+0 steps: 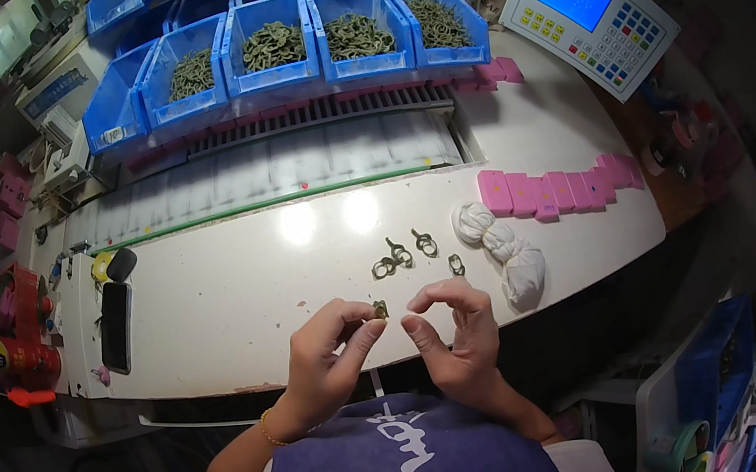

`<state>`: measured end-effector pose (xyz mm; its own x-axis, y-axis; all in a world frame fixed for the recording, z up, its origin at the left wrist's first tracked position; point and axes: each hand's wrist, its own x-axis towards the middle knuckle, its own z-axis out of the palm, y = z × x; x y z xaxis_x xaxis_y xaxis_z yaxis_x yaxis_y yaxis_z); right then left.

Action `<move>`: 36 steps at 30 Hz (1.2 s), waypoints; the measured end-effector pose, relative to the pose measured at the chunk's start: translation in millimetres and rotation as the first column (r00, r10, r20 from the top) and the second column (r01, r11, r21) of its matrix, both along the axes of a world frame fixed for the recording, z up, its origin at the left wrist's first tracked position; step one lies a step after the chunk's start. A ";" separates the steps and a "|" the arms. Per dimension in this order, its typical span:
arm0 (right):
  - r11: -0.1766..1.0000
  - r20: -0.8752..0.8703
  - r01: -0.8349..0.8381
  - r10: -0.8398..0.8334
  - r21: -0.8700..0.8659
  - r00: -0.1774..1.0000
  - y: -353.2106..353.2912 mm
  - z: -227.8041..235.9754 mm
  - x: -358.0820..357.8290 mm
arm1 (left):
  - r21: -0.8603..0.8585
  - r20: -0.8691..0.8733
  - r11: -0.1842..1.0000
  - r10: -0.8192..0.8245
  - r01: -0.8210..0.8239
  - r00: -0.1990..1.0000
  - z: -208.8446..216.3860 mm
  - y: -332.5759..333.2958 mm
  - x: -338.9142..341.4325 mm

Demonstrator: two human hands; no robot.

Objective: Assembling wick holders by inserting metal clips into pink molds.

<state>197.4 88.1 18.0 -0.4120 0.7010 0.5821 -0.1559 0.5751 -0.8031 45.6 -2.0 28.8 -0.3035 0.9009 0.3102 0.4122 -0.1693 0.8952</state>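
Near the table's front edge, my left hand [332,347] pinches a small olive-green ring-shaped piece [380,309] between thumb and forefinger. Just to its right is my right hand [459,331], its thumb and forefinger curved but apart, with nothing visible between them. Beyond my hands lie several similar ring-like pieces with short stems, among them one cluster [399,255] and another piece [426,243]. A single ring piece [456,265] sits just past my right hand. Its other fingers are curled and partly hidden.
Blue bins [269,45] of similar pieces stand at the back. Pink blocks [553,193] line the right side beside a knotted white cloth bundle [508,254]. A keypad device with a blue screen [588,12] is at far right. A phone [117,327] lies left.
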 end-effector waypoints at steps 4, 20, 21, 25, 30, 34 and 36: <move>0.998 -0.008 -0.012 0.011 -0.062 1.000 1.9 1.3 1.0 | -0.103 0.451 0.988 -0.060 0.119 0.890 -1.3 -3.5 -2.7; 0.854 -0.022 -0.466 0.475 -0.230 0.880 26.1 9.5 0.7 | -0.129 0.615 0.935 -0.187 0.331 0.766 8.6 -5.8 -7.9; 0.853 -0.015 -0.471 0.480 -0.223 0.877 26.5 9.0 0.4 | -0.128 0.617 0.934 -0.187 0.332 0.764 7.9 -5.8 -8.7; 0.849 0.013 -0.478 0.493 -0.223 0.870 28.5 10.8 0.1 | -0.138 0.614 0.924 -0.203 0.357 0.763 7.9 -6.1 -12.0; 0.824 0.013 -0.506 0.526 -0.256 0.850 31.4 8.9 2.0 | -0.154 0.637 0.909 -0.209 0.388 0.742 10.0 -4.4 -12.5; 0.805 0.001 -0.525 0.546 -0.277 0.838 31.7 7.8 0.5 | -0.149 0.661 0.904 -0.210 0.400 0.721 8.0 -5.0 -14.2; 0.794 -0.004 -0.538 0.560 -0.283 0.828 32.0 7.7 0.4 | -0.148 0.665 0.903 -0.211 0.403 0.717 7.2 -5.4 -14.2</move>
